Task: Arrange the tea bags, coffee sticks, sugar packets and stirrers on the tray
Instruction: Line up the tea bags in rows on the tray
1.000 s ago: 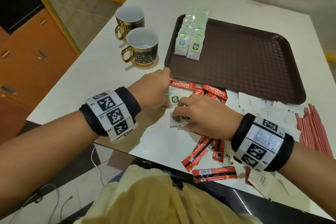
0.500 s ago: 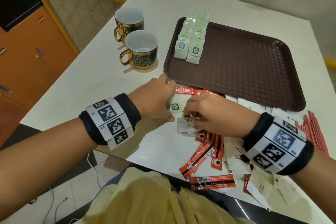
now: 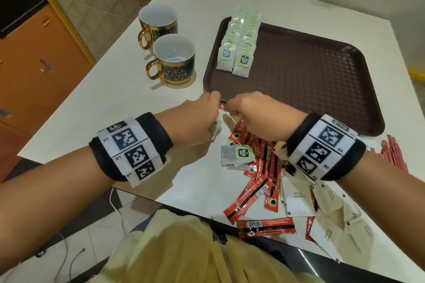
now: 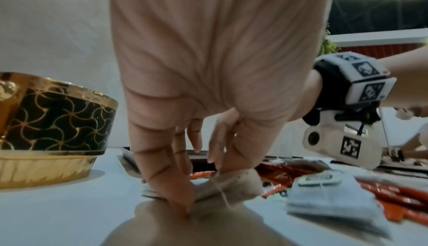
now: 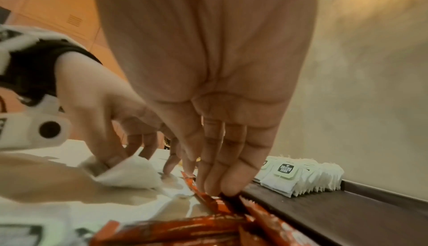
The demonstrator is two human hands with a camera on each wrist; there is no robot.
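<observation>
The brown tray (image 3: 322, 89) carries two rows of tea bags (image 3: 236, 48) at its left end. My left hand (image 3: 200, 117) sits at the tray's near left corner and pinches a small stack of tea bags (image 4: 227, 186) against the table. My right hand (image 3: 250, 115) is beside it, fingers pointing down onto red coffee sticks (image 5: 208, 198); the thumb and forefinger seem to pinch one stick's raised end. Two loose tea bags (image 3: 239, 156) lie under my wrists. More coffee sticks (image 3: 259, 181), white sugar packets (image 3: 333, 213) and red stirrers (image 3: 393, 154) lie near the table's front.
Two black-and-gold mugs (image 3: 174, 62) (image 3: 158, 23) stand left of the tray, the nearer one close to my left hand. The table's front edge runs just below the coffee sticks. Orange cabinets stand beyond the table on the left.
Both hands moved forward to the tray's near edge. The right hand left the loose tea bags on the table and went to a coffee stick. The left hand kept its tea bags.
</observation>
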